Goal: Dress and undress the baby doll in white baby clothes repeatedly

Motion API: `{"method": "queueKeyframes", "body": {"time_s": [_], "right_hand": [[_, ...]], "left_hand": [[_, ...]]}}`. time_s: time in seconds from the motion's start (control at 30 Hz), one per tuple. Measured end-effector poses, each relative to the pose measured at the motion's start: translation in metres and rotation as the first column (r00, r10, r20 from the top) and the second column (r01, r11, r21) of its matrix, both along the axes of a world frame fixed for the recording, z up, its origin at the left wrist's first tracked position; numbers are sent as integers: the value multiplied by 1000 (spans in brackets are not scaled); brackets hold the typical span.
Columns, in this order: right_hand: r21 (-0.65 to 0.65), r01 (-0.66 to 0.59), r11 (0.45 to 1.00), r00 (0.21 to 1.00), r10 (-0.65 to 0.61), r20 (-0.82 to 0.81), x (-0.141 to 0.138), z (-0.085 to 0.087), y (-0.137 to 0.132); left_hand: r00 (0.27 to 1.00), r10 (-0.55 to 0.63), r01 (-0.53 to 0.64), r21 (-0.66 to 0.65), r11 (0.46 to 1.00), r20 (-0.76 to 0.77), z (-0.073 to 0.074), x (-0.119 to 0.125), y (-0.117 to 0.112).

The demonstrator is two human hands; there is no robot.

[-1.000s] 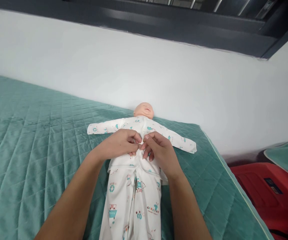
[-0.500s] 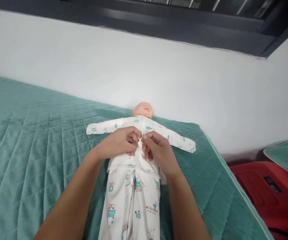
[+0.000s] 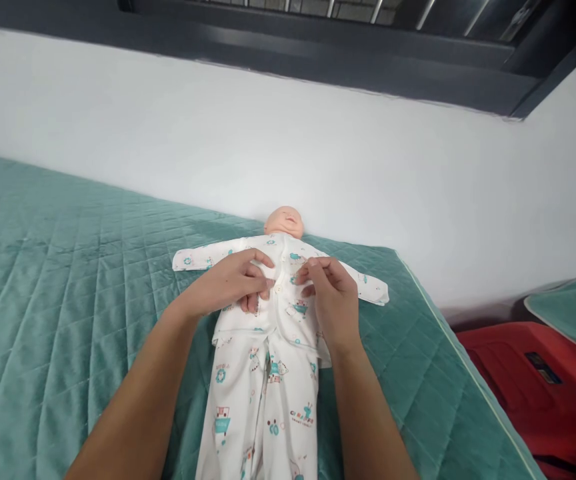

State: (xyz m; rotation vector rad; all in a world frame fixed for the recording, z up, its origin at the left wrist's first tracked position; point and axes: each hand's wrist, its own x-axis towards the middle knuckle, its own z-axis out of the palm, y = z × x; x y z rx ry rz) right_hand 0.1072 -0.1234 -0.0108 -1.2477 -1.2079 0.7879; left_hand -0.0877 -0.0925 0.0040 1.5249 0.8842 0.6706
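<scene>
A baby doll (image 3: pixel 284 222) lies on its back with its sleeves spread, dressed in a white printed shirt (image 3: pixel 293 327) and matching trousers (image 3: pixel 248 413). The shirt front is closed down the middle, where a small button (image 3: pixel 279 289) shows. My left hand (image 3: pixel 241 281) is over the left half of the shirt, fingers apart, its thumb tip right beside the button. To the right of the placket, my right hand (image 3: pixel 331 287) hovers over the chest. Its fingers are loosely bent and apart, with nothing visible in them.
A green quilted cover (image 3: pixel 93 267) spreads under the doll and reaches the white wall (image 3: pixel 218 133). A dark window frame (image 3: pixel 318 57) runs above. Beyond the cover's right edge stands a red plastic object (image 3: pixel 518 387) with green cloth (image 3: pixel 573 320) on it.
My hands have drawn apart from the button. The right one moved right, off the placket, and the left shifted slightly left. The button now lies flat in view.
</scene>
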Motion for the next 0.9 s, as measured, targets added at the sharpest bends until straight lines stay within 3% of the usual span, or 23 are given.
{"method": "queueKeyframes", "body": {"time_s": [0.07, 0.17, 0.3, 0.4, 0.53, 0.73, 0.9], "right_hand": [[91, 60, 994, 995, -67, 70, 2, -3, 2], [185, 28, 982, 983, -61, 174, 2, -10, 6], [134, -28, 991, 924, -26, 383, 0, -21, 10], [57, -44, 997, 906, 15, 423, 1, -25, 13], [26, -80, 996, 889, 60, 453, 4, -27, 15], [13, -115, 993, 856, 92, 510, 6, -28, 16], [30, -124, 992, 838, 88, 538, 6, -30, 18]], "left_hand": [[998, 62, -63, 60, 996, 8, -2, 4, 1], [982, 191, -187, 225, 956, 3, -6, 14, 2], [923, 384, -292, 595, 749, -31, -16, 26, 5], [914, 404, -256, 720, 644, -37, -25, 28, 12], [935, 350, -202, 739, 643, -49, -33, 26, 18], [948, 278, -65, 757, 651, -158, -35, 28, 17], [952, 298, -149, 749, 646, -69, -32, 36, 22]]}}
